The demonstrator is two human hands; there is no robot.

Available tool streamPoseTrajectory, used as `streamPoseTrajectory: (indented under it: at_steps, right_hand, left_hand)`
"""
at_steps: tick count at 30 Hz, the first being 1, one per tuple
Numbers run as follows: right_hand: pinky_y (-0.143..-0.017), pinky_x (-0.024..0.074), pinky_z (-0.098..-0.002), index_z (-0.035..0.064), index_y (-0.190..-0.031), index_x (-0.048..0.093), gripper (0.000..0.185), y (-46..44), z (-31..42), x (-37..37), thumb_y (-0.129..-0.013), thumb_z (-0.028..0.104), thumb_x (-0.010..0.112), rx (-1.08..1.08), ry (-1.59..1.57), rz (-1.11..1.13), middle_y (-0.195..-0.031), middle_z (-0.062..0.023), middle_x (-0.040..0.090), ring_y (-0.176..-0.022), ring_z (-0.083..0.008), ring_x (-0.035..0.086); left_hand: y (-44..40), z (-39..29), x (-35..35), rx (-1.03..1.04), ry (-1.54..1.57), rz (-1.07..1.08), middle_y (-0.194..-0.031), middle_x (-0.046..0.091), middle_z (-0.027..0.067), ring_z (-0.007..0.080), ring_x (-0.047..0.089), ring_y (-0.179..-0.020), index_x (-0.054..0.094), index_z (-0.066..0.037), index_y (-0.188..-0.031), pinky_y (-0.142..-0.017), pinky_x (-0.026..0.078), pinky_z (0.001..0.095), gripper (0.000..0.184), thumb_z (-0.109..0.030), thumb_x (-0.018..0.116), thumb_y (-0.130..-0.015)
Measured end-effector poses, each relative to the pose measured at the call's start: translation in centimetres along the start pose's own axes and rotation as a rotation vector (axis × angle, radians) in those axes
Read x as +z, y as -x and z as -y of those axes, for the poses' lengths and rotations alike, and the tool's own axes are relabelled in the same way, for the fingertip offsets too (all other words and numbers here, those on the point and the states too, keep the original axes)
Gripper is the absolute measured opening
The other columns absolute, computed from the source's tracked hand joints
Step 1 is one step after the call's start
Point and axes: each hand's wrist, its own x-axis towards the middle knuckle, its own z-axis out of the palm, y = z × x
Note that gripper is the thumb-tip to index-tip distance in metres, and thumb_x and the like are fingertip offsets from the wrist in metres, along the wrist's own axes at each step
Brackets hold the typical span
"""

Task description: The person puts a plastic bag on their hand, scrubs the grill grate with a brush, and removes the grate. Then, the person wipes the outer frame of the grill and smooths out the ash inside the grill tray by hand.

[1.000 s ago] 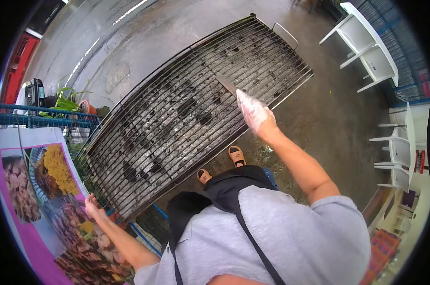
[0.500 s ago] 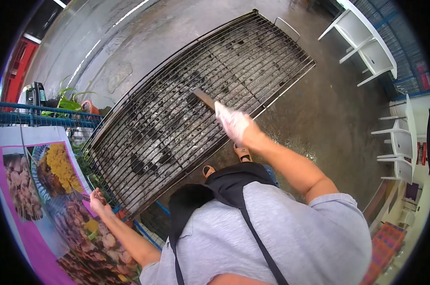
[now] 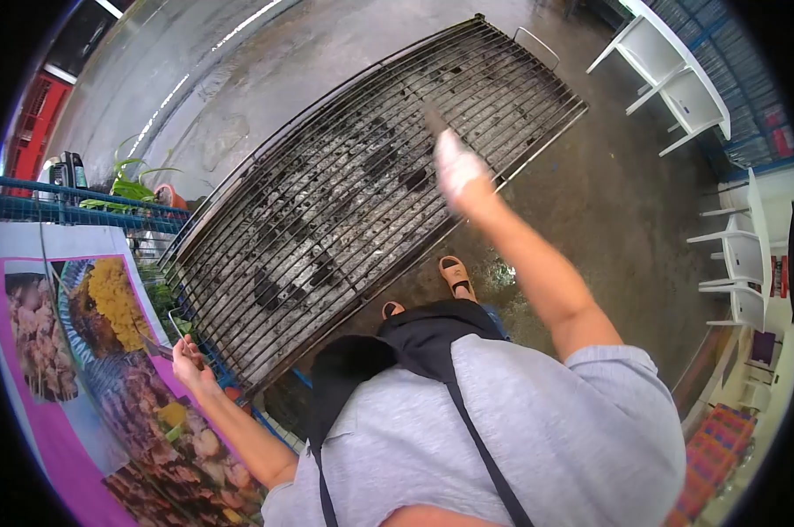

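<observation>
My right hand [image 3: 460,171], blurred by motion, has a whitish covering over it, perhaps a cloth or glove. It is closed on a flat, dark, blade-like tool [image 3: 434,119], whose far end is over the bars of a long charcoal grill grate [image 3: 344,189]. Whether the tool touches the bars I cannot tell. Low at the left, beside the grill's near-left corner and its wire handle [image 3: 176,323], my left hand [image 3: 189,360] is closed around a thin dark tool [image 3: 158,349] that points left. Grey ash and black charcoal lumps [image 3: 268,288] show beneath the bars.
A food-picture banner [image 3: 98,422] hangs along the left side. Behind it run a blue railing [image 3: 72,209] and a potted plant [image 3: 129,191]. White chairs [image 3: 735,255] stand at the right on wet concrete floor [image 3: 607,202]. My sandalled foot [image 3: 456,277] is near the grill.
My right hand and its blade-like tool have swept up and to the right across the grate. My left hand stays near the corner, almost unmoved. The view has shifted slightly.
</observation>
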Motion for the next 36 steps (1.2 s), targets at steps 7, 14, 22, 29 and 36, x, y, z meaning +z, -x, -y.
streamPoseTrajectory:
  at_steps: [7, 14, 22, 29, 36]
  right_hand:
    - [-0.083, 0.0524, -0.0449, 0.0138, -0.131, 0.045, 0.037, 10.7, 0.4, 12.4, -0.099, 0.027, 0.032, -0.886, 0.62, 0.244, -0.114, -0.02, 0.062, -0.098, -0.0368, 0.062]
    - [-0.087, 0.0499, -0.0437, 0.0022, -0.126, 0.045, 0.041, -0.5, 6.4, 1.1, -0.099, 0.03, 0.032, -0.141, 0.274, -0.085, -0.106, -0.0244, 0.064, -0.1, -0.0361, 0.063]
    - [-0.096, 0.0467, -0.0437, 0.0002, -0.127, 0.044, 0.042, 7.6, 9.0, 10.5, -0.1, 0.028, 0.026, -0.662, 0.729, 0.271, -0.117, -0.0235, 0.06, -0.104, -0.0345, 0.062]
    - [-0.085, 0.0502, -0.0421, 0.0047, -0.13, 0.046, 0.048, 4.3, 5.7, 7.4, -0.098, 0.038, 0.031, -0.576, 0.583, -0.047, -0.104, -0.0243, 0.065, -0.094, -0.0316, 0.067]
    - [-0.077, 0.0541, -0.0442, 0.0161, -0.135, 0.041, 0.042, 9.7, -0.4, 6.1, -0.093, 0.015, 0.045, -0.679, 0.812, 0.169, -0.099, -0.0147, 0.066, -0.088, -0.033, 0.066]
  left_hand:
    - [1.8, -0.8, 0.5, -0.009, 0.005, 0.049, -0.079, 0.063, 0.0003, 0.0043, 0.056, -0.061, 0.063, 0.001, -0.098, -0.045, 0.037, 0.015, 0.022, -0.018, 0.06, -0.088]
    - [2.9, -0.8, 1.5, 0.012, 0.048, -0.014, -0.073, 0.06, -0.0003, 0.0042, 0.054, -0.057, 0.063, 0.001, -0.097, -0.043, 0.035, 0.015, 0.022, -0.018, 0.058, -0.089]
    - [2.0, -0.6, 1.4, -0.012, 0.015, -0.013, -0.081, 0.065, 0.0016, 0.0048, 0.055, -0.058, 0.062, 0.0, -0.097, -0.042, 0.037, 0.0149, 0.02, -0.017, 0.059, -0.088]
    - [2.1, -0.7, 0.9, -0.011, 0.004, -0.003, -0.083, 0.066, 0.002, 0.0054, 0.056, -0.06, 0.062, 0.0, -0.097, -0.043, 0.038, 0.016, 0.02, -0.018, 0.059, -0.089]
    - [1.3, -0.4, 0.6, -0.014, 0.047, 0.043, -0.091, 0.067, 0.0058, 0.0068, 0.057, -0.062, 0.059, 0.001, -0.102, -0.044, 0.04, 0.0169, 0.021, -0.016, 0.057, -0.09]
